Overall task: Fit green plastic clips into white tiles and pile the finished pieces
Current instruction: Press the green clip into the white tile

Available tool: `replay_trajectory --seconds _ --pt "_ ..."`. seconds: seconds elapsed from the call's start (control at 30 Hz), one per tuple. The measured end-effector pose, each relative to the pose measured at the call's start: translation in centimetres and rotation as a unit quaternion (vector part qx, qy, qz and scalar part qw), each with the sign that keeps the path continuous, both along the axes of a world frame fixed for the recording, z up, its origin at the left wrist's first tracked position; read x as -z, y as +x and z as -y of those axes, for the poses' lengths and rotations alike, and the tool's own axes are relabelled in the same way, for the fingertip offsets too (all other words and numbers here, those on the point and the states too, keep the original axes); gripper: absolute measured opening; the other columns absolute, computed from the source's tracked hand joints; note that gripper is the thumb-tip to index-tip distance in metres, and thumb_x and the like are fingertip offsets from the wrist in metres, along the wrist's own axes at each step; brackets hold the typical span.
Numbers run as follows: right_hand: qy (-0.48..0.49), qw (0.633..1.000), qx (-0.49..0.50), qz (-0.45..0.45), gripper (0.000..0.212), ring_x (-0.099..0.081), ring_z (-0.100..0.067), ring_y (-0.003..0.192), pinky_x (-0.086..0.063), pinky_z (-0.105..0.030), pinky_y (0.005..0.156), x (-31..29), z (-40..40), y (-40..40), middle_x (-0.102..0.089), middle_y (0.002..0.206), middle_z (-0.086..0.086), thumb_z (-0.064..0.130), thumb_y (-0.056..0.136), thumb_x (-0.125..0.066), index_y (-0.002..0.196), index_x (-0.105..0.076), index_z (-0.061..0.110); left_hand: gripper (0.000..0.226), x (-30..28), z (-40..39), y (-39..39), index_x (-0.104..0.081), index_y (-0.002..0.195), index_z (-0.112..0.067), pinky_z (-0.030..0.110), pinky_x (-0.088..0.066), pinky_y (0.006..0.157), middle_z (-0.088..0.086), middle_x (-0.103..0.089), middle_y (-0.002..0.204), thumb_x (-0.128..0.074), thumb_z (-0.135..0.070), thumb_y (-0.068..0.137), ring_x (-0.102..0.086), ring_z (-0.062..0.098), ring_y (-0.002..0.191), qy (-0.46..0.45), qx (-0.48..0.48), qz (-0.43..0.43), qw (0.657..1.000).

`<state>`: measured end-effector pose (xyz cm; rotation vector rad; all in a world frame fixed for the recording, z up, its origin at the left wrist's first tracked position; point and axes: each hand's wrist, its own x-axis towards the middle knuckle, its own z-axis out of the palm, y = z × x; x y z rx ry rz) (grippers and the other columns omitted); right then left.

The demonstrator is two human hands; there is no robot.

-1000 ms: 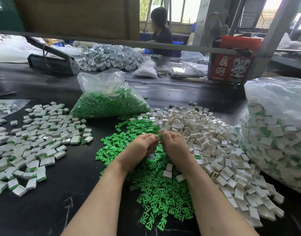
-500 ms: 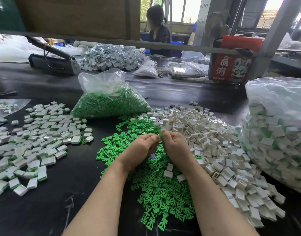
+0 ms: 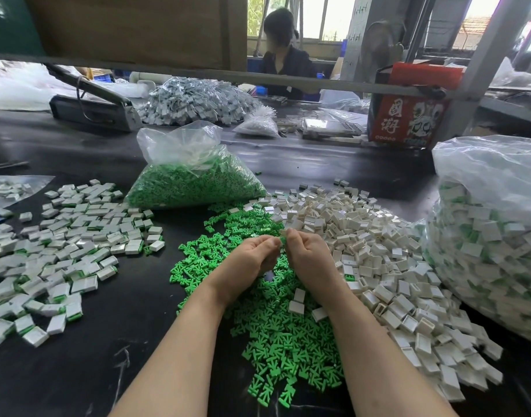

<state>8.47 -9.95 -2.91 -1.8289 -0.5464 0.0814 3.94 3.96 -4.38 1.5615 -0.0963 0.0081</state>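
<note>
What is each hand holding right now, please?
Left hand: fingers curled, pinching a small piece that is mostly hidden.
Right hand: fingers curled on the same piece, green at the tips.

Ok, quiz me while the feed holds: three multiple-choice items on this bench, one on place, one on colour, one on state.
1. Where is the spread of finished pieces?
A. left of the hands
B. behind the red box
C. under the forearms

2. What colour are the loose clips?
A. blue
B. green
C. yellow

3. What are the left hand and right hand doing?
A. lying flat and apart
B. lifting a bag
C. together, fingers curled on a small piece

Answers: 1 A, white tiles with green edges lie at left. 2 B, bright green under the hands. 3 C, fingertips meet above the clips.
</note>
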Motion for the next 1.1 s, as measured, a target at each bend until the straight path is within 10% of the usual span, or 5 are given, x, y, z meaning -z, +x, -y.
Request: replay_trajectory --seconds 0.4,0.63,1.1 --pt "-0.009 1.000 -0.002 0.011 0.044 -0.028 -0.013 0.048 -0.024 -0.031 0.053 -0.06 -0.07 -0.03 -0.034 0.051 0.002 0.022 0.104 -0.040 0.063 -0.046 0.009 0.030 -0.18 -0.06 -0.22 -0.059 0.097 -0.009 0.019 -0.047 0.058 0.008 -0.042 0.079 -0.047 -0.036 0.095 -0.040 0.024 0.070 -0.003 0.001 -0.010 1.000" --pt "0.129 0.989 0.013 -0.073 0.050 -0.024 -0.009 0.042 -0.022 -0.026 0.046 -0.05 0.26 0.42 -0.032 0.045 0.009 0.021 0.105 -0.035 0.055 -0.036 0.019 0.039 -0.33 -0.08 -0.36 -0.055 0.063 -0.032 0.022 -0.040 0.056 -0.009 -0.034 0.061 -0.045 -0.032 0.100 -0.029 0.008 0.054 -0.061 0.031 0.005 0.998" --pt "-0.010 0.999 -0.010 0.029 0.048 -0.028 -0.014 0.048 -0.025 -0.034 0.053 -0.20 -0.11 -0.29 -0.035 0.052 -0.001 0.023 0.104 -0.042 0.068 -0.049 -0.008 0.034 0.10 -0.07 -0.03 -0.058 0.105 -0.002 0.030 -0.041 0.063 -0.008 -0.039 0.066 -0.046 -0.033 0.098 -0.034 0.010 0.061 -0.004 0.005 0.006 1.000"
